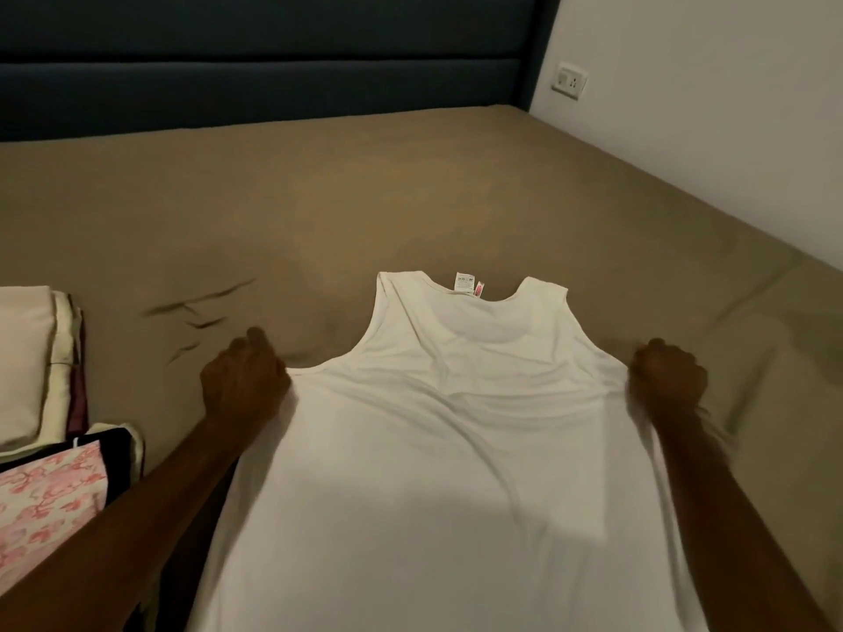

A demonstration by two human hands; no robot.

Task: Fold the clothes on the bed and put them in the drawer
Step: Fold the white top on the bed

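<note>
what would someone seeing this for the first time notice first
A white sleeveless vest is spread out in the middle of the brown bed, its neck label pointing toward the dark blue headboard. The left hand and right hand each hold a grip on a side edge just below an armhole. At the left edge lies a pile of clothes, cream on top and pink floral nearest.

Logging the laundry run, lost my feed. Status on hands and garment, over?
Left hand and right hand each grip a side of the white tank top below the armholes. Top spread flat on bed, unfolded. Folded pile at left, clear of it.
</note>
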